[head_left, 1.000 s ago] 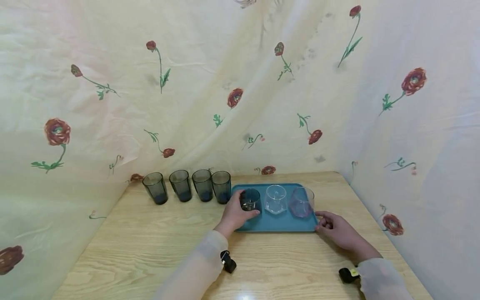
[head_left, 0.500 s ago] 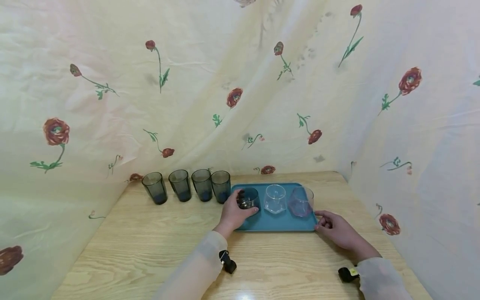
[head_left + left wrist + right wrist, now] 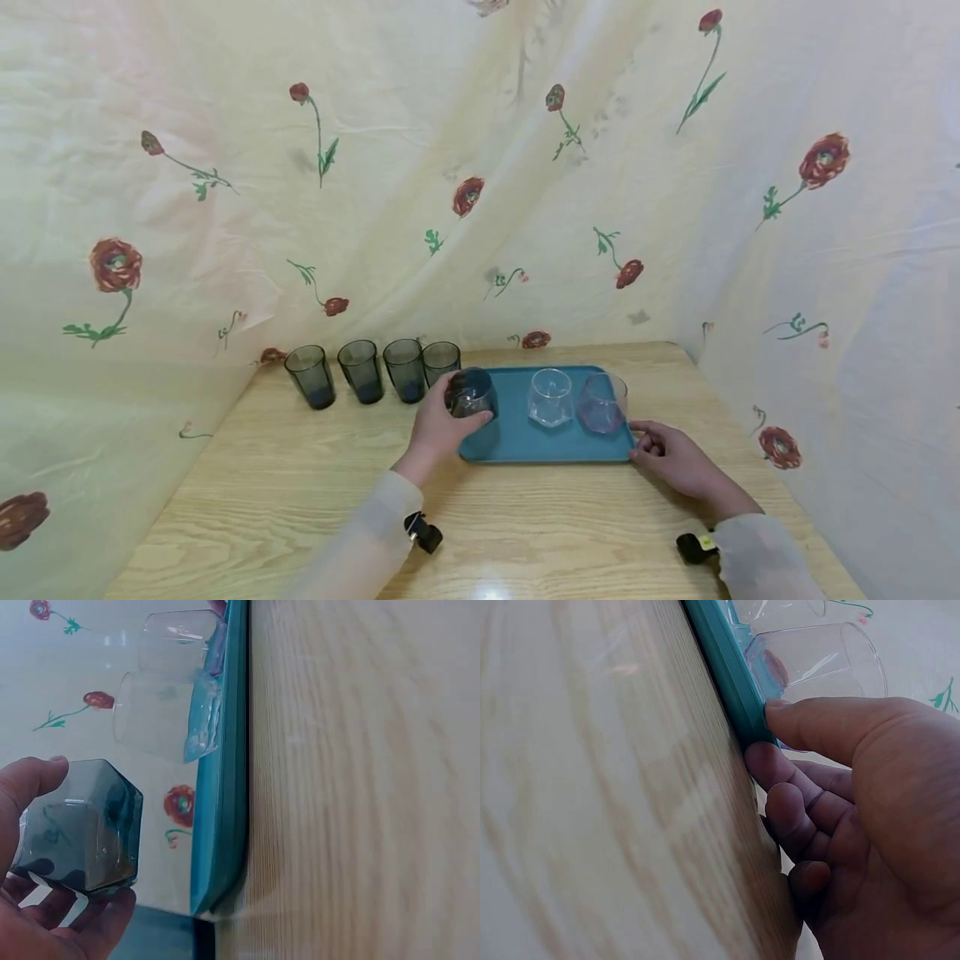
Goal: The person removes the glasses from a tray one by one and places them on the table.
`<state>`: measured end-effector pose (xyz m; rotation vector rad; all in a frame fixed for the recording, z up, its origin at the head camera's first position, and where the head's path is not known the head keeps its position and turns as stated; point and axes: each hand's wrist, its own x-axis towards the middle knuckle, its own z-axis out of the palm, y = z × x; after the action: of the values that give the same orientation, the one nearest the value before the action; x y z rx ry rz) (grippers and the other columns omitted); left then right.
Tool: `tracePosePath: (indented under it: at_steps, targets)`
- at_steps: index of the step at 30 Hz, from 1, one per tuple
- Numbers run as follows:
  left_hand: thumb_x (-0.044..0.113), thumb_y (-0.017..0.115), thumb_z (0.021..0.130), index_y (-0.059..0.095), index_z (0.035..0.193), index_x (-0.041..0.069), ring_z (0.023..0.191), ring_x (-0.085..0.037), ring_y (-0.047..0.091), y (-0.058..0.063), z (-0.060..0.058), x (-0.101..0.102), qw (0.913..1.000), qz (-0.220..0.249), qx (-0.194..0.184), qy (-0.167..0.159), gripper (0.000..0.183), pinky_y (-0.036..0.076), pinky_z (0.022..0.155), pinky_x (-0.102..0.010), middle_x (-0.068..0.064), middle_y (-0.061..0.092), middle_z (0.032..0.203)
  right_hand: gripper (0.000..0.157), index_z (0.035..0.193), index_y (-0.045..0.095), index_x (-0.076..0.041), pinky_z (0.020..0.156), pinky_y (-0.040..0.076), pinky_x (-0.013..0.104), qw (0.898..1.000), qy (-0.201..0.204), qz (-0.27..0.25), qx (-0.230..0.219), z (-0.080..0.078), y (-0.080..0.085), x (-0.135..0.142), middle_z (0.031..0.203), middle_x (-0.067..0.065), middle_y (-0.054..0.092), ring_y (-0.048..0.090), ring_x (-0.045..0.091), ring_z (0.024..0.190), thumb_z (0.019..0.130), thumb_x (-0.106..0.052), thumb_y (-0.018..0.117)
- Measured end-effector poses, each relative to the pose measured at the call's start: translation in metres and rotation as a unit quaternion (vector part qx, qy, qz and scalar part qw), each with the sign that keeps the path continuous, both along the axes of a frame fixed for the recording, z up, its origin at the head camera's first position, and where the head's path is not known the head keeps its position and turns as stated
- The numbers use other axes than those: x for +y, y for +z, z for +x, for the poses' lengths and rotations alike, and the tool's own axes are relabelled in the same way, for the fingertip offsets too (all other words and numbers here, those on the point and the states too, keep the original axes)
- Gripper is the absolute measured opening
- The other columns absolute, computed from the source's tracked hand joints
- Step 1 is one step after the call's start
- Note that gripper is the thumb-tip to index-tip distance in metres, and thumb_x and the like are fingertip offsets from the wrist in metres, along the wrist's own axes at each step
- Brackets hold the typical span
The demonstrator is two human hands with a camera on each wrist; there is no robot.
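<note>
My left hand (image 3: 437, 427) grips a short dark-grey drinking glass (image 3: 82, 825), thumb on one side and fingers curled round the other. A gap separates that glass from the blue tray (image 3: 510, 448) in the left wrist view, so it is raised over the tray's left end. With thumb and forefinger my right hand (image 3: 678, 463) pinches the tray's near right corner; its other fingers are curled in. Two more short glasses stand upright on the tray: a clear one (image 3: 550, 400) near the middle and a pinkish one (image 3: 603, 405) at the right.
Left of the tray, several tall dark-grey glasses (image 3: 360, 373) stand in a row along the back of the wooden table (image 3: 300, 500). The rightmost tall glass (image 3: 441, 356) is partly hidden behind my left hand. A flowered cloth (image 3: 390, 208) hangs behind and at both sides.
My left hand has lifted the short dark glass and carried it leftward, away from the clear glass. The right hand and the tray have stayed where they were.
</note>
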<state>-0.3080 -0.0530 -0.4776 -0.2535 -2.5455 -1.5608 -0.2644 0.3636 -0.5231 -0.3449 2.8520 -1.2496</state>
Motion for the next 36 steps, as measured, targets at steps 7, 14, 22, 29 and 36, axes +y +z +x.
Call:
tracePosePath:
  at_steps: [7, 14, 22, 29, 36]
  targets:
    - [0.032, 0.093, 0.082, 0.051, 0.151, 0.025, 0.129, -0.029, 0.055, -0.001, 0.013, -0.044, 0.9995, 0.009, 0.008, 0.03, 0.081, 0.049, 0.103, -0.057, -0.003, 0.06, 0.138, 0.056, 0.147, 0.051, 0.008, 0.069, 0.046, 0.026, 1.0, -0.004, 0.01, 0.005, 0.0, 0.0, -0.003, 0.091, 0.002, 0.062, 0.054, 0.013, 0.075, 0.101, -0.016, 0.072]
    - [0.034, 0.092, 0.083, 0.047, 0.154, 0.022, 0.132, -0.034, 0.052, 0.0, 0.022, -0.085, 0.9984, 0.013, 0.009, 0.054, 0.086, 0.051, 0.099, -0.06, -0.009, 0.057, 0.145, 0.056, 0.146, 0.05, 0.011, 0.068, 0.045, 0.026, 1.0, -0.005, 0.005, 0.003, 0.005, 0.005, -0.007, 0.091, 0.003, 0.061, 0.053, 0.012, 0.075, 0.102, -0.015, 0.071]
    - [0.032, 0.091, 0.084, 0.045, 0.154, 0.021, 0.133, -0.037, 0.05, -0.007, 0.022, -0.126, 0.9961, 0.022, -0.006, 0.086, 0.085, 0.051, 0.098, -0.059, -0.011, 0.053, 0.147, 0.057, 0.147, 0.049, 0.01, 0.068, 0.045, 0.026, 1.0, -0.008, 0.006, -0.001, 0.004, 0.003, -0.006, 0.091, 0.003, 0.061, 0.053, 0.013, 0.076, 0.102, -0.016, 0.071]
    - [0.039, 0.09, 0.085, 0.04, 0.155, 0.015, 0.134, -0.039, 0.048, -0.014, 0.022, -0.164, 0.9905, 0.03, -0.003, 0.134, 0.09, 0.05, 0.098, -0.057, -0.018, 0.049, 0.149, 0.057, 0.148, 0.048, 0.01, 0.069, 0.046, 0.026, 1.0, -0.003, 0.001, -0.005, 0.003, 0.002, -0.005, 0.092, 0.004, 0.062, 0.054, 0.014, 0.076, 0.102, -0.016, 0.071]
    - [0.038, 0.089, 0.086, 0.041, 0.153, 0.012, 0.129, -0.041, 0.051, -0.015, 0.023, -0.195, 0.9851, 0.03, 0.009, 0.169, 0.087, 0.051, 0.094, -0.052, -0.017, 0.049, 0.147, 0.057, 0.148, 0.049, 0.009, 0.07, 0.047, 0.027, 1.0, -0.008, 0.006, -0.007, 0.002, 0.001, -0.004, 0.092, 0.003, 0.062, 0.054, 0.014, 0.076, 0.102, -0.017, 0.071]
